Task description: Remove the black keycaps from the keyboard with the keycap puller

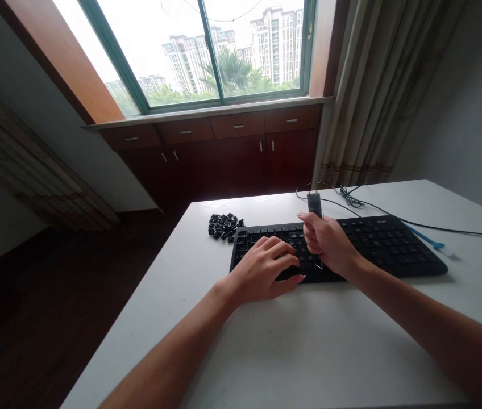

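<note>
A black keyboard (377, 244) lies across the white table. My left hand (262, 267) rests palm down on its left part, fingers spread and slightly bent, holding nothing that shows. Beside it, my right hand (324, 241) is closed in a fist around a keycap puller (314, 203). Its black end sticks up above my thumb, and its thin wire loop points down at the keys below the fist. The fist hides the middle of the puller and the keys behind it. A heap of loose black keycaps (224, 226) sits at the keyboard's upper left corner.
A blue-handled brush (432, 243) with pale bristles lies at the keyboard's right end. Behind the keyboard runs a black cable (428, 226), partly coiled. The white table's (147, 301) left edge drops to a dark floor. Cabinets (232, 159) stand below the window.
</note>
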A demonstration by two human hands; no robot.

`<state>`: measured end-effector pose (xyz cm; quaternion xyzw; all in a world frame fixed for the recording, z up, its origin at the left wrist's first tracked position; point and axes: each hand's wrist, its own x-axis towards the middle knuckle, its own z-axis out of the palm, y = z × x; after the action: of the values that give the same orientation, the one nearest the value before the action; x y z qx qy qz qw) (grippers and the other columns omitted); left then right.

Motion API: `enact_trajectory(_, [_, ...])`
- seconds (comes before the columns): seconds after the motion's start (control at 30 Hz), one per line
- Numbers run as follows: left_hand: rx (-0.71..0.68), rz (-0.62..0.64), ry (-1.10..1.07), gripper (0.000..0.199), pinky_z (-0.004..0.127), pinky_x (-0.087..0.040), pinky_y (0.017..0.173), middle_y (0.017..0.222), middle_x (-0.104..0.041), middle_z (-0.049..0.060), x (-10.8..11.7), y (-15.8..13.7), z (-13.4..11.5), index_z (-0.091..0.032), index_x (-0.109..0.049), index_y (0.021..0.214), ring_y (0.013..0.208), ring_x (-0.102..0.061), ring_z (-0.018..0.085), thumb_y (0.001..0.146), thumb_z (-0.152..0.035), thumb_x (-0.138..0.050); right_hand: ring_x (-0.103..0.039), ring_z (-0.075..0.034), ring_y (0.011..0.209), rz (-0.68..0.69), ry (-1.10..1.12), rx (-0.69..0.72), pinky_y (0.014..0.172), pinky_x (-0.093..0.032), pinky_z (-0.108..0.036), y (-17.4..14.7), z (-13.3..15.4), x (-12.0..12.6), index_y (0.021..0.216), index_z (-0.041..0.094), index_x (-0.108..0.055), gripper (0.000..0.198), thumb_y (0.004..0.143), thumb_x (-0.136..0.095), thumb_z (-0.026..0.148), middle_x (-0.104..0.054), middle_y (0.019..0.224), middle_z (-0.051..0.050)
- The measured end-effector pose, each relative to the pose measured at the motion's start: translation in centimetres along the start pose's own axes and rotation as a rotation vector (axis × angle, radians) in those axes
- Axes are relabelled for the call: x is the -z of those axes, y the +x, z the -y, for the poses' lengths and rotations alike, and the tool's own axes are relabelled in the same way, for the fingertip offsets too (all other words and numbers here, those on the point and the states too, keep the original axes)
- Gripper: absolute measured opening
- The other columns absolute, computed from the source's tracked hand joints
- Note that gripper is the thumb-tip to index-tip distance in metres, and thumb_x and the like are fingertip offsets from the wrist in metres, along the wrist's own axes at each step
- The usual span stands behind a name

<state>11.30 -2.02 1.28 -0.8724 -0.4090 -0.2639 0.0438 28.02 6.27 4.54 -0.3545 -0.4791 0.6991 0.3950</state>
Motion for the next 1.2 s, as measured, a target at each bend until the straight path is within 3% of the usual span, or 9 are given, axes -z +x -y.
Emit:
enact_trajectory(0.3, [-0.022, 0.005, 0.018, 0.023, 0.037, -0.050, 0.088, 0.108, -0.072, 0.007, 0.1, 0.0, 0.0, -0.019, -0.069, 0.103, 0.098, -0.063, 0.021, 0.100, -0.040, -0.059, -0.030, -0.008, 0.043, -0.220, -0.072, 0.208, 0.039, -0.025, -0.022, -0.2, -2.0, -0.6, 0.065, 0.023, -0.040, 0.042, 0.086, -0.069, 0.046, -0.035, 0.053, 0.008])
enact_trajectory(0.43, [-0.025, 0.003, 0.027, 0.024, 0.037, -0.050, 0.086, 0.107, -0.072, 0.006, 0.1, 0.0, 0.0, -0.019, -0.070, 0.103, 0.096, -0.063, 0.021, 0.100, -0.040, -0.059, -0.036, -0.009, 0.047, -0.158, -0.215, 0.212, 0.043, -0.031, -0.024, 0.0, -2.1, -0.2, 0.069, 0.022, -0.043, 0.044, 0.087, -0.067, 0.054, -0.041, 0.057, 0.006])
enact_trajectory(0.57, [-0.037, -0.011, 0.027, 0.023, 0.036, -0.050, 0.085, 0.106, -0.072, 0.006, 0.0, 0.0, 0.1, -0.019, -0.070, 0.103, 0.094, -0.063, 0.020, 0.100, -0.039, -0.059, -0.042, -0.012, 0.054, -0.126, -0.453, 0.329, 0.050, -0.036, -0.026, -0.1, -1.7, 0.0, 0.074, 0.021, -0.050, 0.042, 0.092, -0.060, 0.058, -0.047, 0.061, 0.003])
enact_trajectory(0.73, [-0.035, -0.018, 0.021, 0.023, 0.036, -0.050, 0.084, 0.106, -0.072, 0.005, -0.1, -0.1, 0.1, -0.019, -0.071, 0.102, 0.094, -0.062, 0.020, 0.100, -0.039, -0.059, -0.046, -0.014, 0.061, 0.059, -0.715, 0.415, 0.055, -0.038, -0.027, -0.2, -0.8, 0.6, 0.080, 0.020, -0.056, 0.041, 0.095, -0.057, 0.058, -0.054, 0.067, 0.001])
enact_trajectory(0.93, [0.006, -0.005, -0.009, 0.024, 0.036, -0.050, 0.086, 0.108, -0.072, 0.006, -0.1, -0.1, 0.0, -0.020, -0.072, 0.104, 0.096, -0.061, 0.020, 0.102, -0.039, -0.057, -0.043, -0.011, 0.049, 0.144, -0.509, 0.272, 0.046, -0.038, -0.025, 0.1, -1.2, 1.0, 0.078, 0.021, -0.049, 0.046, 0.093, -0.057, 0.064, -0.048, 0.057, 0.004])
enact_trajectory(1.2, [0.069, -0.018, -0.041, 0.026, 0.037, -0.051, 0.088, 0.106, -0.071, 0.006, -0.3, -0.2, 0.3, -0.020, -0.072, 0.106, 0.097, -0.061, 0.021, 0.102, -0.042, -0.058, -0.039, -0.008, 0.038, 0.205, -0.315, 0.162, 0.034, -0.033, -0.020, 0.3, -1.2, 1.2, 0.079, 0.023, -0.046, 0.043, 0.089, -0.067, 0.060, -0.042, 0.052, 0.009])
